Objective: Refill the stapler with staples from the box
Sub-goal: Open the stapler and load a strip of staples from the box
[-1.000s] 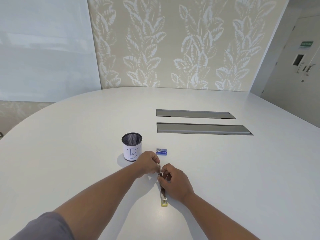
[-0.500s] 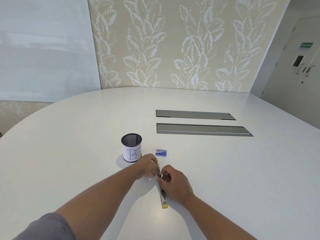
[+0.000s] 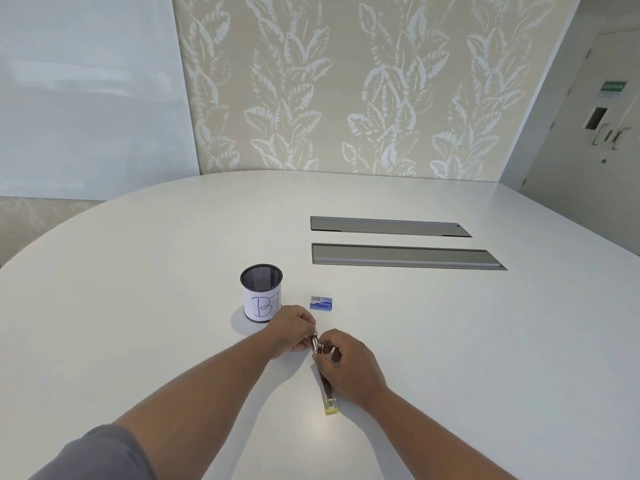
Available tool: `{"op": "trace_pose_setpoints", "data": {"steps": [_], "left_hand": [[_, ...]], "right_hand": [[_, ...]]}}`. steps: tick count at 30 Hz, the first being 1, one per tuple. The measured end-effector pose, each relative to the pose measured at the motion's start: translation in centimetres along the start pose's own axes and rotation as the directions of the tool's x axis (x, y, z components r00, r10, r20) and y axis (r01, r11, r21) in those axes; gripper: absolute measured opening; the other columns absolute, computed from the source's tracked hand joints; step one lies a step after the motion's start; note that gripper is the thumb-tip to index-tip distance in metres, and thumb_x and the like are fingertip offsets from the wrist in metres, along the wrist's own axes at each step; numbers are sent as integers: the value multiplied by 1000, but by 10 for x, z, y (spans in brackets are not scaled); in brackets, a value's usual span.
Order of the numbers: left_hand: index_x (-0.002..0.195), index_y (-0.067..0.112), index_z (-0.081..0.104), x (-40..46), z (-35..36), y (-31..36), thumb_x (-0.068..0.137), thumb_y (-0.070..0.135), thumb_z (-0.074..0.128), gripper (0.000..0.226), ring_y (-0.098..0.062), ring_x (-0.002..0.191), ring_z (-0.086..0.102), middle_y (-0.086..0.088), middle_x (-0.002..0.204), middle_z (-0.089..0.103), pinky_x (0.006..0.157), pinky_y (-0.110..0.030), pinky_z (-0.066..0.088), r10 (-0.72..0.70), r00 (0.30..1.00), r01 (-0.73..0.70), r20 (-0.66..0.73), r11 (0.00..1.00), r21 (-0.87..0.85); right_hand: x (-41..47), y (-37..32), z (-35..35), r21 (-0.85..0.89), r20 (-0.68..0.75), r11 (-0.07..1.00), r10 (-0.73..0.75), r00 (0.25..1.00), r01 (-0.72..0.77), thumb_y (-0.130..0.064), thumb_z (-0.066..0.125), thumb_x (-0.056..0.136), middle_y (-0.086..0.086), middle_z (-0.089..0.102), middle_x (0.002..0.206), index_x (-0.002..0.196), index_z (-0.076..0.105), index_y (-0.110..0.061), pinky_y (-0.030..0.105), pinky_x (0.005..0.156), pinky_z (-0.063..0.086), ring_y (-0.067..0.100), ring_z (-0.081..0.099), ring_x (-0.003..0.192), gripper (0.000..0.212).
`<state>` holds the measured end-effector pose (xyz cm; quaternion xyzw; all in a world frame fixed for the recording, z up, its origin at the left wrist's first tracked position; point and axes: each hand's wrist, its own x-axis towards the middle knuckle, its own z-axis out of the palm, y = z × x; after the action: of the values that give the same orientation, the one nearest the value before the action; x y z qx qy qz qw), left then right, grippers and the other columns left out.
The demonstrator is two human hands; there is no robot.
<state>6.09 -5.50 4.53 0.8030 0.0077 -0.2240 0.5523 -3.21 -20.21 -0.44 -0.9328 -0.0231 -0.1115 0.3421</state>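
A slim stapler [image 3: 328, 393] with a yellow-green rear end lies opened flat on the white table [image 3: 450, 341], pointing away from me. My left hand [image 3: 292, 332] pinches its metal far end from the left. My right hand [image 3: 348, 367] rests over the stapler's middle, its fingertips meeting the left hand's at the shiny metal part [image 3: 316, 344]. Whether a strip of staples is between the fingers is hidden. A small blue staple box [image 3: 321, 302] lies closed just beyond the hands.
A black mesh pen cup [image 3: 261, 297] with a paper label stands left of the box, close to my left hand. Two long grey cable hatches [image 3: 405, 257] are set into the table farther back. A door is at the far right.
Both hands stay at the stapler's far end with only slight finger shifts. The stapler, box and cup have not moved.
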Motion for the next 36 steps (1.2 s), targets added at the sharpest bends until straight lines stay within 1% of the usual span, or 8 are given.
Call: {"op": "trace_pose_setpoints", "data": {"steps": [5, 9, 14, 18, 24, 29, 33, 36], "left_hand": [[84, 6, 69, 1, -2, -2, 85, -7, 64, 15, -14, 50, 58, -8, 67, 66, 49, -20, 54, -27, 1000, 28, 16, 996, -84], [84, 4, 72, 1, -3, -1, 81, -9, 69, 14, -16, 55, 58, -10, 70, 67, 57, -23, 58, -40, 998, 45, 40, 990, -130], [85, 3, 73, 2, -2, -3, 81, -10, 69, 15, -17, 56, 59, -11, 70, 66, 62, -26, 59, -49, 999, 52, 25, 989, -140], [88, 2, 74, 4, -1, -3, 80, -11, 68, 17, -18, 56, 59, -15, 76, 66, 74, -32, 59, -59, 998, 61, 17, 987, -150], [83, 5, 73, 4, -2, -5, 79, -11, 69, 17, -15, 54, 59, -11, 68, 64, 62, -25, 58, -56, 998, 59, 28, 985, -159], [85, 1, 72, 3, -3, -9, 86, -12, 64, 15, -15, 55, 57, -13, 70, 63, 51, -19, 55, -18, 999, 27, 48, 980, -195], [92, 2, 72, 2, -5, -13, 87, -4, 69, 9, -13, 56, 58, -8, 70, 63, 57, -20, 56, 24, 999, -16, 47, 987, -157], [101, -1, 72, 1, -4, -17, 83, -2, 75, 18, -16, 61, 60, -7, 70, 60, 65, -26, 57, 76, 996, -72, 45, 993, -94]], "right_hand": [[-3, 0, 2, -33, -79, 999, -38, 996, 35, -43, 52, 86, -25, 60, 103, 103, 52, -41, 20, 75, 46, 0, 56, 90, 17], [-4, -1, 4, -133, -89, 985, -119, 989, 106, -36, 44, 91, -20, 65, 100, 100, 54, -38, 28, 74, 48, 5, 55, 93, 14], [0, -1, 5, -171, -51, 980, -117, 992, 107, -39, 46, 93, -19, 63, 110, 110, 59, -35, 29, 78, 47, 8, 53, 103, 22], [3, -3, 6, -179, -16, 977, -118, 993, 113, -41, 44, 95, -13, 60, 109, 118, 65, -28, 30, 82, 47, 15, 51, 102, 34], [5, -3, 7, -146, -5, 986, -85, 996, 83, -40, 44, 96, -13, 58, 108, 123, 63, -31, 28, 85, 44, 15, 48, 101, 34], [4, -2, 8, -153, -9, 986, -75, 997, 73, -41, 45, 97, -12, 59, 107, 124, 60, -32, 30, 86, 44, 16, 49, 102, 32], [5, -3, 6, -107, -26, 994, -4, 1000, 1, -48, 47, 93, -13, 60, 113, 130, 52, -31, 30, 87, 43, 13, 50, 108, 41], [4, -3, 6, -110, -28, 994, -1, 1000, -2, -48, 48, 93, -12, 61, 114, 134, 50, -30, 28, 86, 42, 12, 50, 108, 44]]}}
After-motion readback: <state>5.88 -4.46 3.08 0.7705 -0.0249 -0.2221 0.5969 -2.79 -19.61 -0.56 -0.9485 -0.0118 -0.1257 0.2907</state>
